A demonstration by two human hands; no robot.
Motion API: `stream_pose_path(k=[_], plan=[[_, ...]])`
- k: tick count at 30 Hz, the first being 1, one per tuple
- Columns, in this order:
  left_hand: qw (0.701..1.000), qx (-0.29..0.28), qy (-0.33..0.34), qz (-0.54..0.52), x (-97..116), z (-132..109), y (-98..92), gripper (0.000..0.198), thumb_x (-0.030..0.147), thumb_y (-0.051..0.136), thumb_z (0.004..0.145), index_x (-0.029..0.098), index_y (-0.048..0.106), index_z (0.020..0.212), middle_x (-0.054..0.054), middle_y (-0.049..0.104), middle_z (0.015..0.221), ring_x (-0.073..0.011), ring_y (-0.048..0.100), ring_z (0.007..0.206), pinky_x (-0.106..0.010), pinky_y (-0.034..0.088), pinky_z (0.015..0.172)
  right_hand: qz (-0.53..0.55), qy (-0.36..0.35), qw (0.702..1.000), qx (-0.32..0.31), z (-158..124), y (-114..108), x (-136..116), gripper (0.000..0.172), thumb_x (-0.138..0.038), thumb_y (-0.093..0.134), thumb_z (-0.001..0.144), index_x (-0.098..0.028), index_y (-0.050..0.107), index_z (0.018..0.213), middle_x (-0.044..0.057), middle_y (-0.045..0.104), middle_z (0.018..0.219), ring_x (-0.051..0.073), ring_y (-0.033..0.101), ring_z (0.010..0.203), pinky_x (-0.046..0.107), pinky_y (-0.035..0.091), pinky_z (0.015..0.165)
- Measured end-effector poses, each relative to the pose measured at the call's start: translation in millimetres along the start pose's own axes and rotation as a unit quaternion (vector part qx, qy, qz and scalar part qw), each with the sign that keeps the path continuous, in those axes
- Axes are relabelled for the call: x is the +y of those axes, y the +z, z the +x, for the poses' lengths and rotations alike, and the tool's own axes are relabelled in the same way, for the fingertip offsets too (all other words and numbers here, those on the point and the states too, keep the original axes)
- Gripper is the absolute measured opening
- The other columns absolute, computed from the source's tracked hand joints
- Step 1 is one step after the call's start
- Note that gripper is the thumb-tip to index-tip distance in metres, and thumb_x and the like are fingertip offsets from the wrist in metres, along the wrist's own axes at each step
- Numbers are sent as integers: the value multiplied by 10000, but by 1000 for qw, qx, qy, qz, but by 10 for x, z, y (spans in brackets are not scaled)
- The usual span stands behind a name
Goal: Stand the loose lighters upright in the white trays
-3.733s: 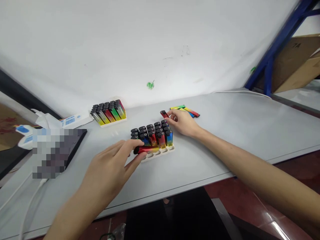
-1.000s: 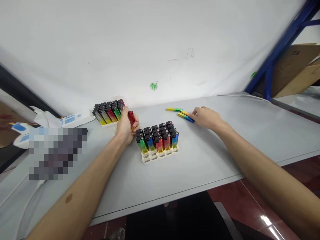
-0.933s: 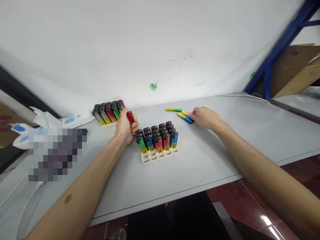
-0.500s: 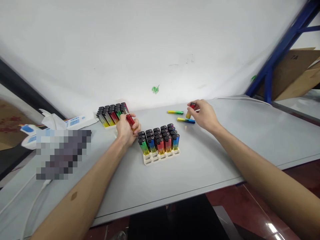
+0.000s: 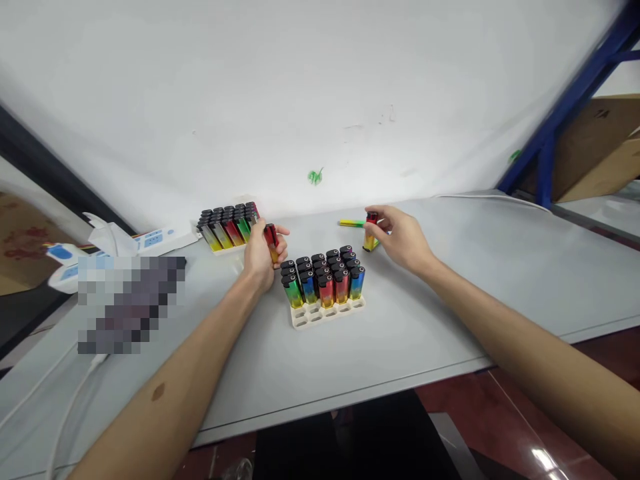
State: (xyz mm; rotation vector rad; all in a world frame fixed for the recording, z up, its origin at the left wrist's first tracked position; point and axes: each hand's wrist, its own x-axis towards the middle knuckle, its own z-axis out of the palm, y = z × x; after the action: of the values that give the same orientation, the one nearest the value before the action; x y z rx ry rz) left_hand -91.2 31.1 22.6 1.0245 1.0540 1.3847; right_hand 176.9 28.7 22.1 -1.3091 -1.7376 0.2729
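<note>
My left hand [image 5: 263,255] is closed on a red and yellow lighter [image 5: 271,241], just left of the near white holder [image 5: 315,321]. That holder carries several upright lighters [image 5: 327,291] with black tops, and its front slots hold none. Between the thumb and fingers of my right hand [image 5: 393,235] is another red and yellow lighter [image 5: 370,232], held upright. A lighter [image 5: 351,223] in yellow and green lies flat beyond it. One more lying lighter is mostly hidden behind my right fingers. A second holder full of lighters [image 5: 227,230] stands behind my left hand.
Power strips [image 5: 156,239] and a blurred dark object [image 5: 133,300] with a white cable lie at the left. The white wall [image 5: 310,100] rises behind the table [image 5: 390,347]. Cardboard boxes [image 5: 595,147] stand beyond a blue frame at the right.
My right hand has moved left with its lighter, now in front of the lying one. The lighter in my left hand is more upright. The view has shifted slightly.
</note>
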Motion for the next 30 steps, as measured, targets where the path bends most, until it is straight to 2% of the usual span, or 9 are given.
stream_pose_path(k=[5,8,13,17,21,26,30], plan=[[999,-9,-15,35,21,-35,40,540,611,362,957,171,576,727,56,365,467,-85,354,354,-188,239,347,5,-13,1000,-25,-52,63,-29,330,-260,664,896,-166,688,1211,97,728,1032,193,671,791,388,556,810],[999,-2,-29,43,19,-29,48,498,543,353,963,176,557,695,53,352,461,-87,344,346,-190,242,341,16,-31,999,-41,-72,96,-21,292,-271,660,907,-186,695,1184,86,719,1041,181,662,780,374,560,789],[1000,-8,-6,19,3,-4,65,228,347,402,904,208,528,775,62,378,456,-104,363,332,-181,232,344,21,-49,997,-56,-90,129,-18,250,-266,644,915,-222,701,1155,63,703,1047,168,646,753,368,568,754],[1000,-21,-4,0,21,-15,77,103,283,417,870,229,490,821,74,393,464,-108,355,331,-176,223,343,21,-47,997,-62,-94,128,-29,258,-274,630,920,-219,693,1165,67,702,1053,168,643,744,373,567,753],[999,-31,-14,-21,48,-34,67,79,280,424,862,233,484,844,77,403,487,-103,350,331,-175,216,340,18,-37,996,-74,-95,129,-28,259,-301,609,929,-220,681,1164,69,711,1019,181,647,740,380,557,738],[999,-30,-13,-26,35,-28,62,96,272,391,889,232,473,858,79,407,490,-103,338,328,-181,211,338,-8,-48,993,-109,-95,154,-10,180,-344,582,944,-197,681,978,62,696,944,189,646,742,376,529,732],[1000,-21,-9,-19,16,-17,70,103,273,405,887,219,487,854,72,415,485,-104,354,335,-187,222,342,-18,-54,990,-131,-98,162,-7,194,-351,559,958,-194,670,935,73,705,992,187,635,745,370,512,729]])
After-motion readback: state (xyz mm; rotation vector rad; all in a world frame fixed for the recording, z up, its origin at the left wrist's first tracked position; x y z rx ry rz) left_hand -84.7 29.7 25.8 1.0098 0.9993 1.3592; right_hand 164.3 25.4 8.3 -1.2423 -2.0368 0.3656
